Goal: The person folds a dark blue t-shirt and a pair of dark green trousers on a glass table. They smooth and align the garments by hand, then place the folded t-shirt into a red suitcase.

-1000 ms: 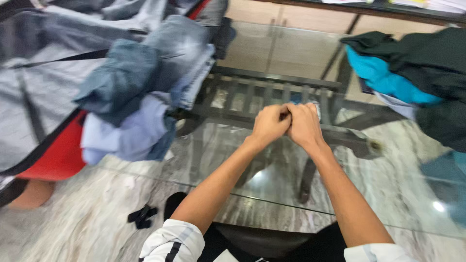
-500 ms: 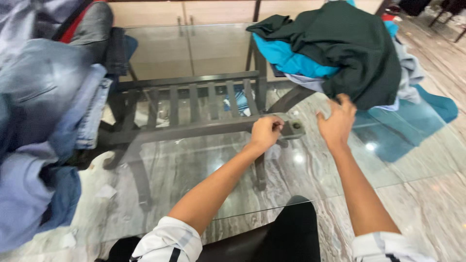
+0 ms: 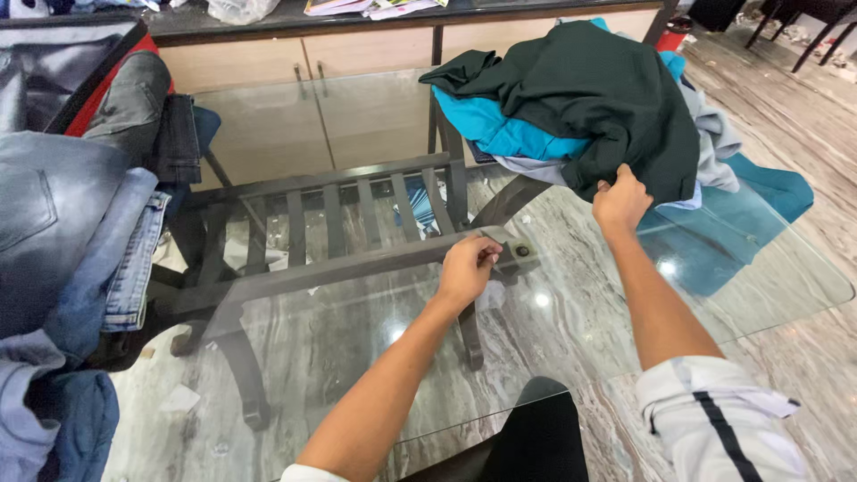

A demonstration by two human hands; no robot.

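A pile of clothes lies at the far right of the glass table [image 3: 768, 295]: a dark green garment [image 3: 607, 89] on top, a turquoise one [image 3: 500, 134] and a pale grey one [image 3: 719, 134] under it. My right hand [image 3: 620, 198] pinches the lower edge of the dark green garment. My left hand [image 3: 469, 266] rests on the glass near the middle, fingers curled in, with nothing visible in it.
A heap of jeans and blue denim [image 3: 62, 241] covers the table's left side, with a red item [image 3: 112, 76] behind it. A dark wooden table frame [image 3: 339, 259] shows through the glass. Wooden cabinets [image 3: 268, 58] stand at the back.
My hands, clasped together a second ago, have parted. The right hand reached right and took hold of the dark green garment's edge. The view swung right.
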